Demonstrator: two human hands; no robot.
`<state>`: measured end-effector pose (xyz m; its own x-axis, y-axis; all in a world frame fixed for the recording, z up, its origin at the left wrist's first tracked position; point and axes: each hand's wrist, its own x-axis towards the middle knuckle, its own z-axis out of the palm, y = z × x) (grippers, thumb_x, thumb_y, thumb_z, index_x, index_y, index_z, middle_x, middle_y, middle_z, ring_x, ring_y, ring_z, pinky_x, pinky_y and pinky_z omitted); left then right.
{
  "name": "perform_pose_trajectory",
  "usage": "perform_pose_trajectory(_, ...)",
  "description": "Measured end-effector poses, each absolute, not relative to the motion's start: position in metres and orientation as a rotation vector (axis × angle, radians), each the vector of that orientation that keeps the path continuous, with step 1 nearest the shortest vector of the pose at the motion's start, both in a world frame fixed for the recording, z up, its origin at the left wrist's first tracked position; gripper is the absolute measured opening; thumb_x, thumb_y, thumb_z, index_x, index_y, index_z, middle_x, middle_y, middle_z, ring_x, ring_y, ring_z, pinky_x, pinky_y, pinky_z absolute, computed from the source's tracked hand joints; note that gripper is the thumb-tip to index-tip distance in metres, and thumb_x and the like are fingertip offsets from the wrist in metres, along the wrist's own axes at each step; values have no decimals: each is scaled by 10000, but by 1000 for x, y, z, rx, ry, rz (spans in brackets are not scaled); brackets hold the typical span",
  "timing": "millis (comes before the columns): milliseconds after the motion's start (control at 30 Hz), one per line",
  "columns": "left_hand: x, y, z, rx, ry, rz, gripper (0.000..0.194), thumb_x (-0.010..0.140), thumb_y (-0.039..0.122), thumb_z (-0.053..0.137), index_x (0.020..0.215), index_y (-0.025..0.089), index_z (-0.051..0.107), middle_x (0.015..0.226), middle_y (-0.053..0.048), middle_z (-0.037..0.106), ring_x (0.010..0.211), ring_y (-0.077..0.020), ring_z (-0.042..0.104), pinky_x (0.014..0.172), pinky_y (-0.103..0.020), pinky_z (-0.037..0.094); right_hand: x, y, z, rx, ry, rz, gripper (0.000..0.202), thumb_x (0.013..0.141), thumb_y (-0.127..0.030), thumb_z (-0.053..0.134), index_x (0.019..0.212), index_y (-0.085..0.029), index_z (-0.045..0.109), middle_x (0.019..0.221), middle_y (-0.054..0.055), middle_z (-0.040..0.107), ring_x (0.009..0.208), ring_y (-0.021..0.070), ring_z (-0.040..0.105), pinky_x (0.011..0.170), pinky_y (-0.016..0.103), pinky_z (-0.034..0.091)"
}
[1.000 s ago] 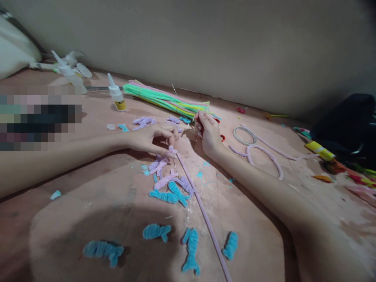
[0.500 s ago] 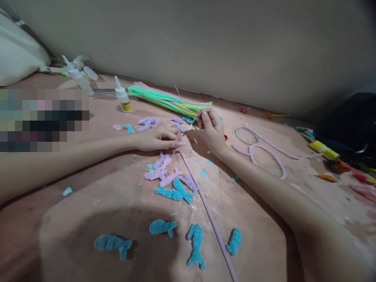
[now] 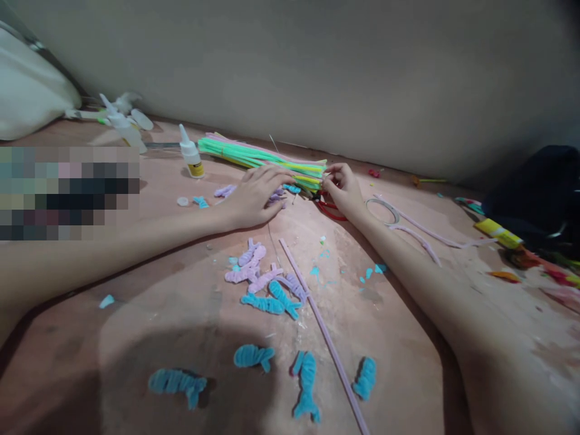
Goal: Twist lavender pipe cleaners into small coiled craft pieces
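Note:
My left hand (image 3: 260,196) lies palm down with its fingers stretched toward the near side of a bundle of green, yellow and pink pipe cleaners (image 3: 254,154). Some purple pipe-cleaner pieces (image 3: 225,191) are partly hidden beneath it. At the bundle's right end, my right hand (image 3: 343,187) has its fingers pinched on the pipe-cleaner tips. Under that hand show the red handles of what look like scissors (image 3: 330,210). A long lilac pipe cleaner (image 3: 328,338) runs from mid-table to the front edge, beside coiled purple fish shapes (image 3: 249,266) and blue fish shapes (image 3: 263,303).
More blue fish shapes (image 3: 307,386) lie at the front. A glue bottle (image 3: 193,158) stands left of the bundle, a second bottle (image 3: 124,130) farther back. On the right are a tape roll (image 3: 383,211), a bent lilac pipe cleaner (image 3: 419,238) and a yellow packet (image 3: 498,232). A wall rises behind.
My left hand has moved forward and opened from a pinch near the lilac pipe cleaner's end. My right hand has moved right to the bundle's end, uncovering the red handles.

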<state>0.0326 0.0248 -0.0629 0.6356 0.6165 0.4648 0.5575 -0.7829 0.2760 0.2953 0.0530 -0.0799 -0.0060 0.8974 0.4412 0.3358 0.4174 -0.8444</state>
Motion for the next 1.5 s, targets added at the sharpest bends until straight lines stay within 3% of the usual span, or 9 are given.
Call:
perform_pose_trajectory(167,55,40,-62,2807,1064,738,583,997,297,498,1545,100,466,1571,-204,526,1462,-362,456,1224,-523,324,298,52,-74,-1116,-1390,924,279,897,-481,682,836,-214,628,633,-25,580,576,134,496,558,253,390)
perform_pose_trajectory(333,55,49,-67,2863,1031,722,499,1011,349,491,1467,167,576,1523,-164,577,1424,-352,499,1203,-535,347,295,50,-74,-1097,-1335,873,297,924,-492,669,826,-213,649,608,-42,529,564,123,491,573,245,418)
perform_pose_trajectory(467,51,50,-68,2849,1004,676,446,1036,378,441,1381,197,656,1563,-134,565,1447,-326,505,1218,-525,344,312,60,-58,-1215,-1334,645,217,980,-279,601,782,-193,615,638,-40,518,592,107,494,635,245,431)
perform_pose_trajectory(567,51,49,-66,2801,1033,611,537,1047,399,411,1503,164,567,1656,-149,469,1521,-326,440,1264,-541,295,347,64,-27,-1585,-1492,332,73,890,-70,655,874,-136,680,726,-9,619,664,103,547,683,270,424)
perform_pose_trajectory(633,53,50,-64,2765,1065,580,599,1048,418,396,1566,132,491,1689,-169,411,1557,-327,395,1282,-551,270,377,61,-2,-2013,-1743,189,87,870,-80,691,934,-103,745,781,14,685,666,73,530,698,292,407)
perform_pose_trajectory(767,54,53,-64,2744,1066,609,620,1044,415,374,1565,94,476,1673,-186,431,1562,-317,393,1290,-534,271,428,45,33,-2408,-1774,532,83,710,31,739,636,-3,751,557,66,675,513,36,569,595,329,368)
perform_pose_trajectory(1067,53,52,-67,2733,1088,638,562,1043,439,425,1517,153,523,1620,-161,514,1522,-320,437,1266,-537,291,461,32,18,-2988,-1384,879,53,686,37,782,660,77,759,640,227,725,541,171,692,510,323,401)
perform_pose_trajectory(1333,55,49,-64,2733,1164,544,568,1055,429,395,1541,158,510,1628,-131,504,1530,-319,405,1271,-512,272,467,27,23,-2751,-1625,953,148,842,11,614,735,-67,682,784,138,729,699,176,683,714,288,567)
perform_pose_trajectory(1500,55,49,-64,2734,1159,562,562,1063,454,372,1526,177,527,1611,-120,522,1512,-331,403,1246,-524,280,455,19,49,-2530,-1837,794,123,953,-76,515,990,-112,627,1073,112,684,839,123,645,795,231,520)
